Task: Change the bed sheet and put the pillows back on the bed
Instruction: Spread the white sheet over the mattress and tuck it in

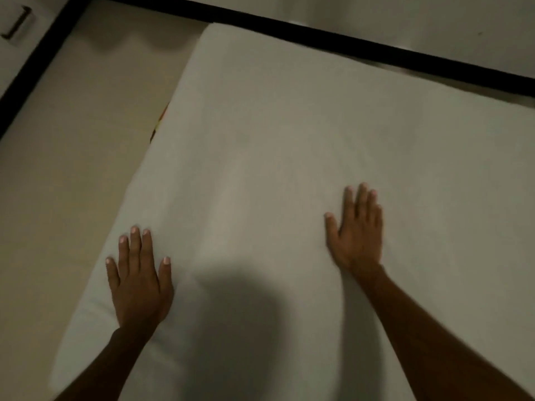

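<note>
Smoothing the white sheet (pixel 289 140) flat inside the black bed frame (pixel 318 39), no pillows in sight.
Biggest worry imo: the sheet looks just laid on, so a hard push could drag it off the left edge, where a colourful patch (pixel 158 123) peeks out from under it. Left hand (pixel 139 287) and right hand (pixel 357 235) both lie palm-down on it, fingers straight, gripping nothing.

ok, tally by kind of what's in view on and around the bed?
Hands: 2, left hand and right hand, both flat on the sheet
white sheet: 1
black bed frame: 1
handle, top left: 1
patterned cloth peeking out at the sheet's left edge: 1
Pillows: 0 in view
Total: 6
</note>
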